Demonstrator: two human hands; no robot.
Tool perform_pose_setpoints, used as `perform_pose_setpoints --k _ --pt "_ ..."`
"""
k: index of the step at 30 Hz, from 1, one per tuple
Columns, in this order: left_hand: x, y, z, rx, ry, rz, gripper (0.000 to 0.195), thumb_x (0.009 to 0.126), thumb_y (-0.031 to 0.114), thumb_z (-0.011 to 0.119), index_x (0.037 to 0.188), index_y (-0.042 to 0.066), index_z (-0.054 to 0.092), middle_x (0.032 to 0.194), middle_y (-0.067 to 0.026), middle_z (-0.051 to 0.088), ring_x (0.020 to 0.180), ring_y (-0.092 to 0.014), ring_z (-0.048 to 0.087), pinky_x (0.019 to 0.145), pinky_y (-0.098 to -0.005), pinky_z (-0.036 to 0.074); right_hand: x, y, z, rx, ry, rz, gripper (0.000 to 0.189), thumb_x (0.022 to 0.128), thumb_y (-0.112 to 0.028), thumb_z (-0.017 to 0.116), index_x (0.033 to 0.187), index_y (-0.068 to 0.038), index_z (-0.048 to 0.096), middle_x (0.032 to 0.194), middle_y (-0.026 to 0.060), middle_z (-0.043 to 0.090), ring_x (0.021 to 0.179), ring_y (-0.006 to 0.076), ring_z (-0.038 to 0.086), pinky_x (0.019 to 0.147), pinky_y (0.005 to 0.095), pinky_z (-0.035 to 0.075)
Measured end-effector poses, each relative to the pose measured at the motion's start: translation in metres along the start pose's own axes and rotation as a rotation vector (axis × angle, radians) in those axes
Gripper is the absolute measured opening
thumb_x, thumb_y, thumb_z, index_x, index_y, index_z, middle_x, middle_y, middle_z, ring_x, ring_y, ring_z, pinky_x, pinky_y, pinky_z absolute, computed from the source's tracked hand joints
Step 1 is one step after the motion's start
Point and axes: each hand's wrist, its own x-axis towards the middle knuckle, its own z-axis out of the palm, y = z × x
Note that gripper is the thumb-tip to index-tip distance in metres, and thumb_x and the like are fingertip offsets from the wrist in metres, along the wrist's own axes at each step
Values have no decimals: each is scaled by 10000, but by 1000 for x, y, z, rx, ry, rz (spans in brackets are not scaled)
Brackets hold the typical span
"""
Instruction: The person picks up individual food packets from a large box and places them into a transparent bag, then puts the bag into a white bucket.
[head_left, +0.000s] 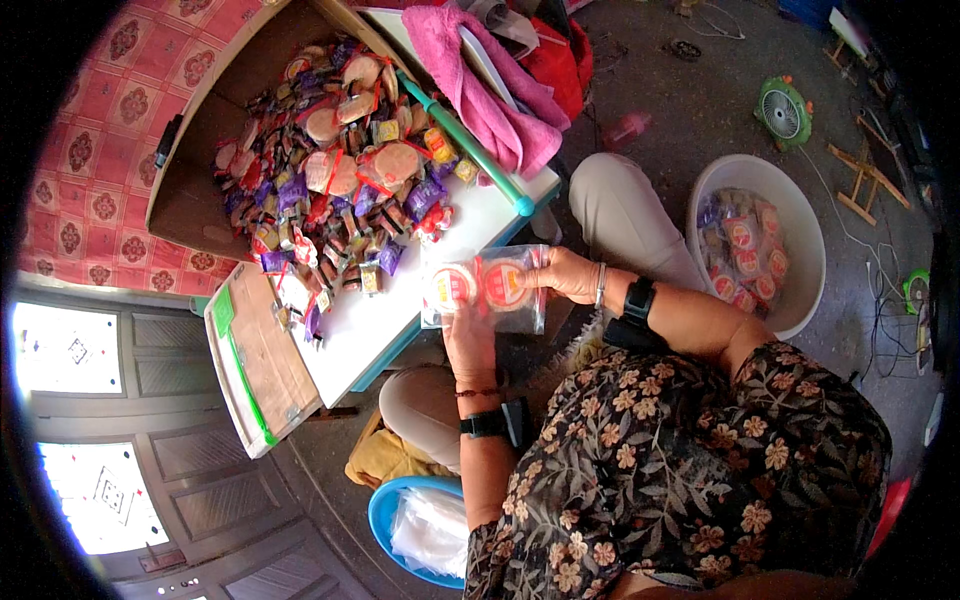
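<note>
My left hand (469, 341) and my right hand (568, 276) hold a clear plastic packet (487, 289) between them, over the near edge of a white tabletop. The packet shows two round pale items with red and yellow printing, side by side. My left fingers are at its lower edge; my right thumb and fingers pinch its right side. Just beyond, a heap of small wrapped sweets and round wafers (360, 172) spills from a cardboard box (199, 157) onto the white table (397, 307). The wrappers are purple, red, yellow and clear.
A green-teal tube (472, 150) and a pink towel (480, 90) lie at the table's right side. On the floor, a white tub (810, 247) contains filled packets; a blue basin (382, 517) contains clear plastic bags. A wooden board with green edging (255, 360) adjoins the table.
</note>
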Motion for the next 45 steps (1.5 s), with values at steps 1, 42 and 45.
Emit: perform_pose_setpoints --k 1,42,45 --pt "0 0 -1 10 27 14 343 977 177 505 1291 46 467 1210 -85 578 1101 -220 563 938 -385 480 0 -1 3 27 -16 -28 356 880 -155 680 1203 -52 573 1062 44 663 944 130 647 764 271 550" --pt "-4 1 -26 -94 9 -150 427 1000 290 422 1352 49 442 1203 -116 618 1067 -242 609 1042 -430 412 -270 -41 -279 302 1371 -431 160 873 -91 646 1026 -66 607 958 84 675 863 232 649 803 405 533" --pt "0 -1 -22 -103 -9 -166 420 999 282 424 1345 46 447 1189 -113 624 1053 -240 614 1032 -429 423 -298 17 -331 290 1474 -273 175 884 -102 615 1054 -73 589 959 95 673 841 249 648 758 390 535"
